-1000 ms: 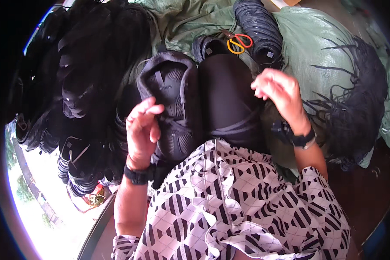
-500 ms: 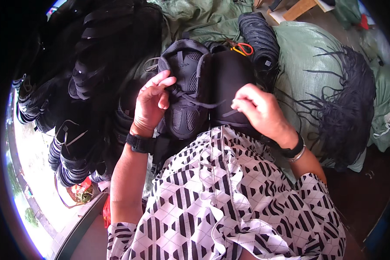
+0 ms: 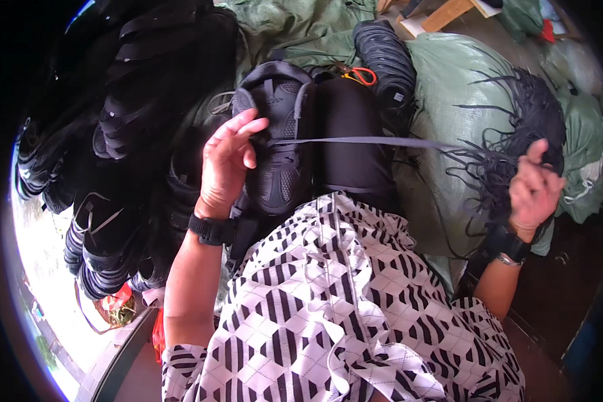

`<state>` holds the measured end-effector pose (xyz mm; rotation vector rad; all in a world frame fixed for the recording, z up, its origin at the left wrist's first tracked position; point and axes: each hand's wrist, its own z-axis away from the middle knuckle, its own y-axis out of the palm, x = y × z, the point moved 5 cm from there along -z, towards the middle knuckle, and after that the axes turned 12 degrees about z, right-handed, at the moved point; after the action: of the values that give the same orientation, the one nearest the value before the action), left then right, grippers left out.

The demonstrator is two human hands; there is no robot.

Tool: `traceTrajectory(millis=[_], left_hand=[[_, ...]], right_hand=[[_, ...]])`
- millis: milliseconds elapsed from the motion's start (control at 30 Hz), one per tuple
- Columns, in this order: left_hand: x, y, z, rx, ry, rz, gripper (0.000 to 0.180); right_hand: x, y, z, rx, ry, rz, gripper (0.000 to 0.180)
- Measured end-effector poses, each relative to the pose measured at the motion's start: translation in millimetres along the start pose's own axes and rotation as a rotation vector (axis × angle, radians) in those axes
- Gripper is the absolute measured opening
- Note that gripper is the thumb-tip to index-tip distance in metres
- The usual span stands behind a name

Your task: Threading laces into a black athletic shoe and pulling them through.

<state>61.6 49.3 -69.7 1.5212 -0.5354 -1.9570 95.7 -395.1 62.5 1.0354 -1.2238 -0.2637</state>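
A dark grey lace-up shoe (image 3: 278, 175) lies on my lap, its toe toward me. My left hand (image 3: 226, 155) is at the shoe's left edge, two fingers stretched over its tongue and the thumb apart; they are open and no held thing shows. From the eyelets a grey shoelace (image 3: 375, 141) runs taut to the right, across my dark-clad leg. Its far end fades against a bundle of dark laces (image 3: 539, 120). In line with it, far right, is my right hand (image 3: 534, 187), one finger raised and the others curled on the lace; the grip point is blurred.
Dark shoes (image 3: 127, 114) are piled high on the left. Orange-handled scissors (image 3: 363, 76) lie beyond my lap, beside a stack of nested dark shoe parts (image 3: 385, 63). A pale green woven sack (image 3: 442, 74) carries the lace bundle. Wooden legs (image 3: 449, 15) stand at the back.
My right hand has swept from beside the shoe out to the far right, drawing the lace straight. The loose loop over the shoe has gone. My left hand keeps nearly the same pose.
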Motion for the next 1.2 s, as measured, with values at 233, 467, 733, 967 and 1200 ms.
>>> traceTrajectory(millis=[233,467,733,967,1200], left_hand=[[-4,-6,2,-0.016,0.003,-0.015,0.039],[-9,18,12,-0.056,0.028,-0.141,0.033],[-12,58,12,-0.04,0.187,-0.74,0.029],[-4,61,22,-0.131,0.188,-0.626,0.029],[-1,65,26,-0.116,0.102,-0.785,0.028]], right_hand=[[116,-40,80,-0.293,-0.471,0.033,0.035],[234,-147,248,-0.932,-0.584,0.636,0.036],[29,-57,49,-0.902,-0.11,1.325,0.045],[-168,38,-102,-0.164,0.109,1.253,0.023],[-199,61,-137,-0.003,-0.11,1.631,0.007]])
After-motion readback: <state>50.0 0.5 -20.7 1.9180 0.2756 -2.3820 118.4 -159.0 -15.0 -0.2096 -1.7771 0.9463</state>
